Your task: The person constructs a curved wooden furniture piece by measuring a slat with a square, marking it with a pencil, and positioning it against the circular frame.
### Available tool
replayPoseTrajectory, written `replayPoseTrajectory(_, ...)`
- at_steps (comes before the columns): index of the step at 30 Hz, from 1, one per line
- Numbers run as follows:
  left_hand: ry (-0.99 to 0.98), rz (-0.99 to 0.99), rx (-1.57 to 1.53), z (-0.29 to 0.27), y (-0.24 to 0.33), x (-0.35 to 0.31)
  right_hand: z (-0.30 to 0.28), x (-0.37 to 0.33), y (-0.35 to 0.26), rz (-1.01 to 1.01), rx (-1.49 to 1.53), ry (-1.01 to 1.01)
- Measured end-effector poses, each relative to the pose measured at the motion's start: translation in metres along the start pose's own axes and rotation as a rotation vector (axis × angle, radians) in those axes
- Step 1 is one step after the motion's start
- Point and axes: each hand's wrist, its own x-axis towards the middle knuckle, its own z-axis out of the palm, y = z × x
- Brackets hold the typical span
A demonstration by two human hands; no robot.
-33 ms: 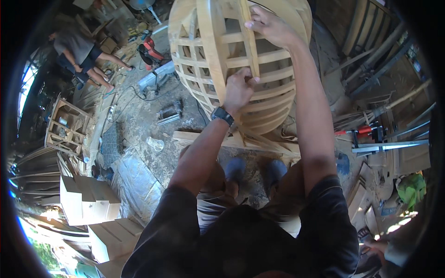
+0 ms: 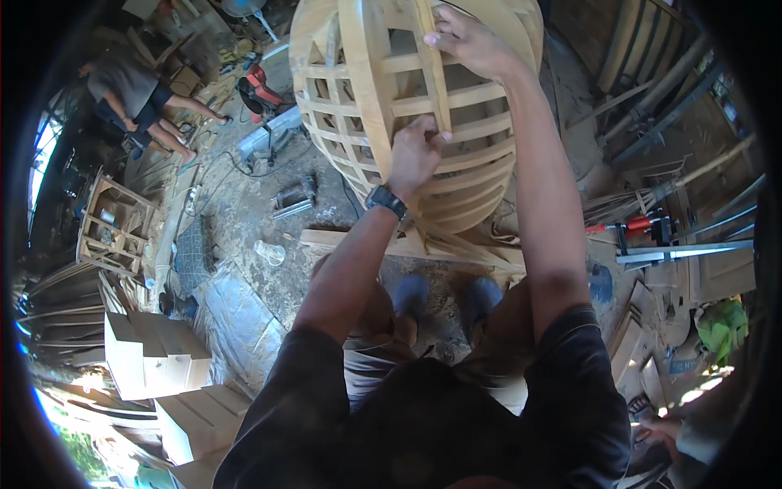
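In front of me stands a large rounded wooden frame [image 2: 368,90], built from curved ribs crossed by several horizontal slats. A thin, slightly curved wooden strip [image 2: 433,73] lies upright against the slats. My left hand [image 2: 417,155], below a dark wristwatch [image 2: 387,201], is closed with its fingers curled at the strip's lower end. Higher up, my right hand [image 2: 471,42] grips the same strip between thumb and fingers near the top of the view. The back of each hand hides part of the grip.
A wooden beam [image 2: 326,238] lies at the frame's base, before my feet. Left are a metal tool [image 2: 293,198], a red power tool [image 2: 259,90], a cable and a small wooden frame [image 2: 114,224]. A person [image 2: 134,94] bends far left. Red clamps [image 2: 639,224] lie right.
The whole view has shifted slightly, so the frame and my hands appear a little further left. Both hands keep their places on the strip.
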Motion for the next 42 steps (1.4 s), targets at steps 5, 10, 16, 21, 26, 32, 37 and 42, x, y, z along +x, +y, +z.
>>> replayPoseTrajectory(5, -0.030, -0.013, -0.029, -0.001, 0.009, 0.000, -0.008, -0.003, -0.012, 0.011, 0.017, -0.042)
replayPoseTrajectory(10, -0.010, 0.018, 0.007, -0.003, 0.005, 0.002, -0.003, -0.004, -0.013, 0.052, 0.095, 0.018)
replayPoseTrajectory(16, 0.057, 0.174, 0.063, 0.001, -0.004, 0.004, 0.005, 0.010, 0.006, -0.003, 0.044, 0.037)
replayPoseTrajectory(21, 0.011, 0.336, 0.203, -0.007, -0.021, 0.010, 0.008, 0.018, 0.002, -0.076, -0.151, 0.048)
replayPoseTrajectory(26, -0.194, 0.234, 0.139, 0.002, -0.047, 0.019, 0.009, 0.011, 0.013, -0.010, -0.217, 0.099)
replayPoseTrajectory(32, -0.195, 0.093, 0.074, -0.005, -0.039, 0.016, 0.019, -0.007, -0.017, 0.038, -0.064, 0.196)
replayPoseTrajectory(37, -0.139, 0.140, 0.106, 0.010, -0.037, 0.020, 0.021, -0.015, -0.027, 0.075, -0.072, 0.270)
replayPoseTrajectory(42, 0.000, 0.204, 0.145, 0.025, -0.066, 0.019, 0.033, -0.020, -0.017, 0.035, -0.044, 0.301)
